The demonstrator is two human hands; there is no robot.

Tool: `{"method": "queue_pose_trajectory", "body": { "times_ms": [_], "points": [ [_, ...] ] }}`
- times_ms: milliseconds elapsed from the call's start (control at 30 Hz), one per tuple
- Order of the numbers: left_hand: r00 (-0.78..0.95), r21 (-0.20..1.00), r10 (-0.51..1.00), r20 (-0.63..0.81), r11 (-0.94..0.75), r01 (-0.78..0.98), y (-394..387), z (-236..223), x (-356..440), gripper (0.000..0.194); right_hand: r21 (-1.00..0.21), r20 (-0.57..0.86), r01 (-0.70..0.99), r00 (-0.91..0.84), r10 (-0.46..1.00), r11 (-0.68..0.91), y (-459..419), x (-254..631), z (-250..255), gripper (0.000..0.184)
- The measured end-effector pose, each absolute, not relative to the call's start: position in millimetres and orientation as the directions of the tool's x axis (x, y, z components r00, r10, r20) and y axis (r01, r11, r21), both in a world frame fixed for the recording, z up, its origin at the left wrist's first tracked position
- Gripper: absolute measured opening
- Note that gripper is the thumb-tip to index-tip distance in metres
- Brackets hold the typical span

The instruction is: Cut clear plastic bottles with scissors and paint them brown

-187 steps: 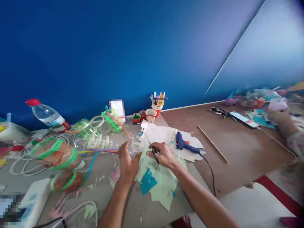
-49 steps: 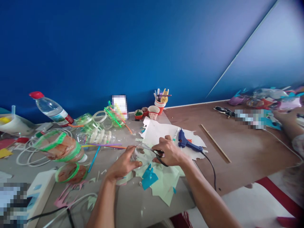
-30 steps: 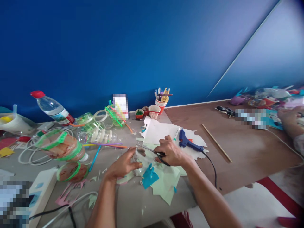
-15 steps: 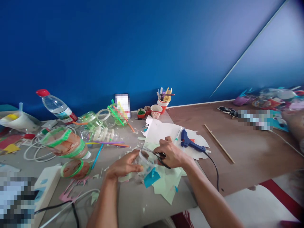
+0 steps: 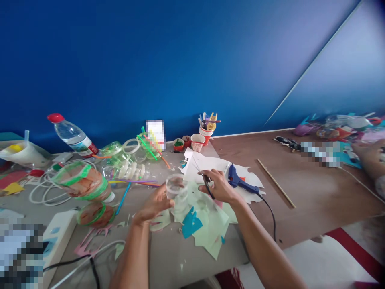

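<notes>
In the head view, a deep blue wall [image 5: 192,60] rises behind a worktable whose near-left surface is grey [image 5: 171,261] and whose right part is a brown board [image 5: 319,188]; a pale seam runs slantwise up the wall at right. Counted on the table: one blue glue gun [image 5: 242,181] lying on torn white paper [image 5: 207,169], one wooden stick [image 5: 276,183], one tilted bottle [image 5: 73,139] with a red cap, two brown containers [image 5: 95,214] banded in green, and two small paint pots [image 5: 178,144]. The person's left hand [image 5: 154,204] grips one clear plastic cup [image 5: 177,185] by its side, near the pale green paper [image 5: 207,224]; whether the cup touches the table I cannot tell. The right hand [image 5: 219,185] grasps one pair of scissors [image 5: 207,185], blades pointing away, apart from the cup. Another person's hand [image 5: 368,156] shows at the right edge, its hold unclear.
</notes>
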State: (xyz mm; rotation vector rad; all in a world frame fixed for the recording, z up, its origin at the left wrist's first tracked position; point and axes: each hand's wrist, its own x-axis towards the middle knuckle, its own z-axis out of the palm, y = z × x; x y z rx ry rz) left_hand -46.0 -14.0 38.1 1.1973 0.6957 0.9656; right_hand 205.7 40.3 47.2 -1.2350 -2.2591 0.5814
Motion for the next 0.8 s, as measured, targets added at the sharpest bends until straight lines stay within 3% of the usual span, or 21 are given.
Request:
{"method": "queue_pose_trajectory", "body": {
  "times_ms": [100, 167, 300, 367, 467, 667, 800],
  "points": [
    [0.29, 0.949, 0.956, 0.038, 0.057, -0.31, -12, 35, -43, 0.063, -0.604, 0.191, 0.673, -0.397, 0.898, 0.427, 42, 203, 42, 0.048],
    [0.203, 0.944, 0.978, 0.046, 0.024, -0.33, -10, 35, -40, 0.068, -0.716, 0.154, 0.601, -0.359, 0.921, 0.354, 42, 199, 39, 0.049],
    [0.091, 0.934, 0.995, 0.044, -0.009, -0.357, -8, 34, -35, 0.074, -0.991, 0.04, 0.112, -0.319, 0.947, 0.079, 43, 197, 33, 0.05],
    [0.08, 0.923, 0.995, 0.052, -0.017, -0.385, -7, 33, -33, 0.071, -0.991, -0.009, -0.125, -0.3, 0.954, -0.049, 44, 197, 33, 0.052],
    [0.105, 0.9, 0.991, 0.08, -0.026, -0.436, -8, 33, -29, 0.07, -0.939, -0.082, -0.29, -0.334, 0.939, -0.185, 43, 195, 35, 0.054],
    [0.189, 0.88, 0.98, 0.067, 0.031, -0.474, -12, 35, -19, 0.056, -0.87, -0.129, -0.347, -0.525, 0.841, -0.35, 34, 188, 37, 0.063],
    [0.242, 0.861, 0.968, 0.073, 0.061, -0.504, -13, 35, -14, 0.055, -0.93, -0.095, -0.276, -0.453, 0.886, -0.241, 27, 182, 33, 0.07]
  ]
}}
